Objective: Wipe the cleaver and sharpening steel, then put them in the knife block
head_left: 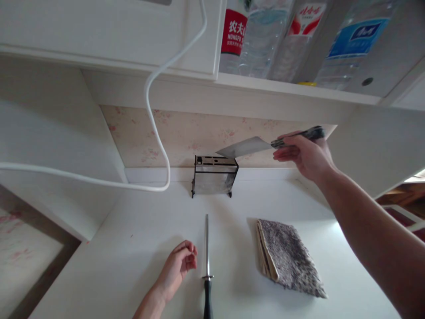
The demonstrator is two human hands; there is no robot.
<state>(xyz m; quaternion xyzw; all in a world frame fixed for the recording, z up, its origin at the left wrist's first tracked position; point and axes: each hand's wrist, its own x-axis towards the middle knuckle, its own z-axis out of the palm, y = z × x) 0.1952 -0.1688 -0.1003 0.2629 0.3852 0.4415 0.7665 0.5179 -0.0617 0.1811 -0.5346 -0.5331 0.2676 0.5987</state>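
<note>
My right hand grips the dark handle of a broad-bladed knife and holds it in the air. The blade tip hovers just above the top slots of a metal knife rack standing against the back wall. My left hand rests on the white counter with fingers loosely curled, holding nothing. Right beside it lies a honing steel, black handle toward me, rod pointing at the rack.
A folded speckled grey cloth lies on the counter to the right of the steel. A white cable loops down from the cabinet above. Water bottles stand on the upper shelf.
</note>
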